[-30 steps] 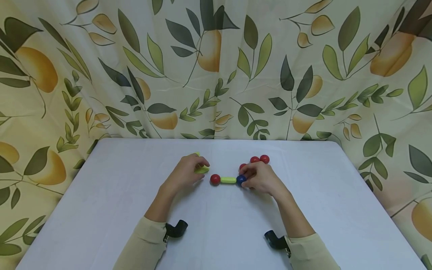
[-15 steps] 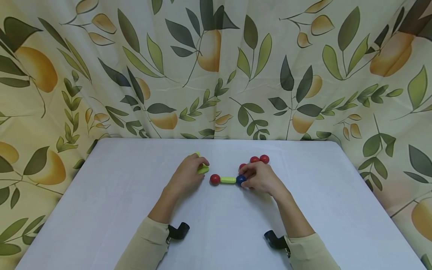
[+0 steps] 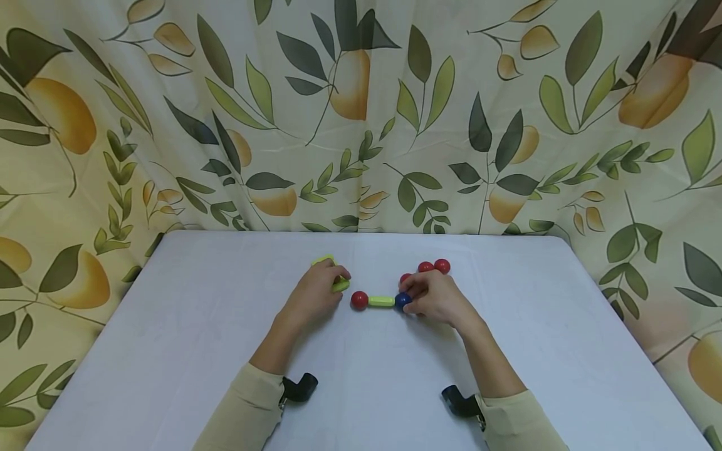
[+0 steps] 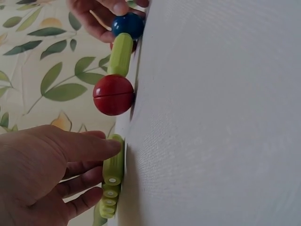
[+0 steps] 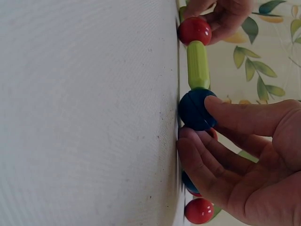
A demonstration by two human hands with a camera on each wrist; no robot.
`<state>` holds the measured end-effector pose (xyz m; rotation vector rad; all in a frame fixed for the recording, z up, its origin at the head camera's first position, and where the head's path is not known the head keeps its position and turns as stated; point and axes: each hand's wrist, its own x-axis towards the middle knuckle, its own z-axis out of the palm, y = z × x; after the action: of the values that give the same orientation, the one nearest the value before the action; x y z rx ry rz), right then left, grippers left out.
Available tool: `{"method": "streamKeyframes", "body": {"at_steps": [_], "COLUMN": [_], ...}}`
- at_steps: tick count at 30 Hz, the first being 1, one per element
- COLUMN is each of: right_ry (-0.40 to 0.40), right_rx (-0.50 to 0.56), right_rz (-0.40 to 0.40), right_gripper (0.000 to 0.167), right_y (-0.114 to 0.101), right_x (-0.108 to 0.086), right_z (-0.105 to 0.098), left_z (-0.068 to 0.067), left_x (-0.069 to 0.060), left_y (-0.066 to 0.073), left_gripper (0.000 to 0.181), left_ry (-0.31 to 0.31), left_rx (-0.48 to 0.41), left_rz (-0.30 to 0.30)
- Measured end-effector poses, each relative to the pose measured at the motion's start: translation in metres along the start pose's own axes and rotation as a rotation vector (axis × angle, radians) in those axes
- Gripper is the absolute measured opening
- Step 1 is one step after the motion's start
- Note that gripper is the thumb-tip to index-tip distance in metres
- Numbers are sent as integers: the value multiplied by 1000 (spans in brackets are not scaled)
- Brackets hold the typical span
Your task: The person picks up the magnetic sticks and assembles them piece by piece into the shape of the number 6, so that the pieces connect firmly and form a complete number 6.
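Note:
A red ball (image 3: 359,300), a light green rod (image 3: 381,301) and a blue ball (image 3: 403,302) lie joined in a line on the white table. My right hand (image 3: 442,297) pinches the blue ball at the line's right end, its thumb on top in the right wrist view. To the left, my left hand (image 3: 316,289) holds another green rod (image 4: 114,162) between thumb and fingers, close to the table. More green rods (image 4: 109,202) lie side by side next to that one, partly hidden by the hand in the head view.
Behind my right hand are several red balls (image 3: 442,266). A second blue ball (image 5: 188,181) shows partly behind the right fingers. The white table (image 3: 361,388) ends at a leaf-and-fruit patterned curtain (image 3: 361,156). Black wrist cameras (image 3: 301,388) sit at both sleeves.
My left hand and forearm have shifted slightly to the right, and its green rod has turned and moved a little. More green shows behind that hand. The right hand and the joined line stay still.

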<state>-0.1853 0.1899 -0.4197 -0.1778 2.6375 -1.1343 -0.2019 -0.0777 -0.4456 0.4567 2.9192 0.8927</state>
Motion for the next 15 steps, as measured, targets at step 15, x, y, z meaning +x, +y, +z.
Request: {"method": "streamKeyframes", "body": {"at_steps": [15], "right_ry": [-1], "right_rx": [7], "right_rz": [7], "right_gripper": [31], "right_y": [1], "right_x": [1], "right_z": [0], "left_z": [2], "left_x": [0], "left_y": [4], "left_gripper": [30], "left_ry": [13], "left_rx": [21], "left_rz": [7]}}
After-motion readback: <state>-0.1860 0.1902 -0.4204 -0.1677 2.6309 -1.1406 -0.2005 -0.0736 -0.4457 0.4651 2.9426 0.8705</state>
